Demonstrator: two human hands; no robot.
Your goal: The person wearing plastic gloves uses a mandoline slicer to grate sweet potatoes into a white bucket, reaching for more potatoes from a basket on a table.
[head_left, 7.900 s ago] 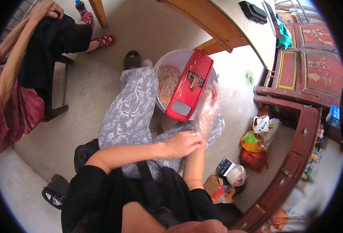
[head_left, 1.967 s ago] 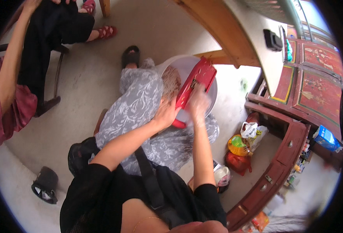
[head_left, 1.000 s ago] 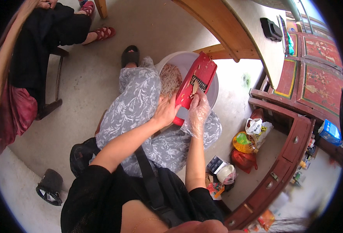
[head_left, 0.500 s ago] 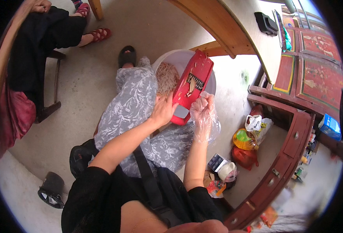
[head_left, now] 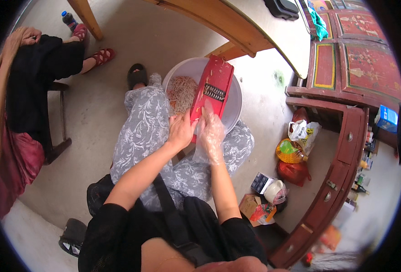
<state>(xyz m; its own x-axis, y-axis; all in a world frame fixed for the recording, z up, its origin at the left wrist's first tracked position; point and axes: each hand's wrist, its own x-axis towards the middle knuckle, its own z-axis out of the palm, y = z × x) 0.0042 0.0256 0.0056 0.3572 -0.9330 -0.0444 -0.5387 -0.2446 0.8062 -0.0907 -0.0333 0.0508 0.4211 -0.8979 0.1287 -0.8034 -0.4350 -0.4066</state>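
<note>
My left hand (head_left: 181, 130) is closed on the lower left edge of a red grater (head_left: 219, 75), which slants over a white tub (head_left: 238, 93). A row of dark metal teeth (head_left: 214, 92) crosses its middle. My right hand (head_left: 211, 134), in a clear plastic glove, presses on the grater's lower part just below the teeth. Its fingers are bunched, and whatever lies under them is hidden. Pale pinkish shreds (head_left: 182, 93) are heaped in the tub's left side, with some orange ones among them. A few bits cling to the grater.
A wooden table (head_left: 236, 27) stands beyond the tub. To the left sits another person (head_left: 46, 68) on a stool. On the right, bags, a yellow oil bottle (head_left: 290, 151) and boxes lie by a dark red cabinet (head_left: 341, 167).
My gloved right hand has moved from beside the grater onto its face, below the teeth. The pale piece that lay on the teeth no longer shows there. My view has shifted slightly.
</note>
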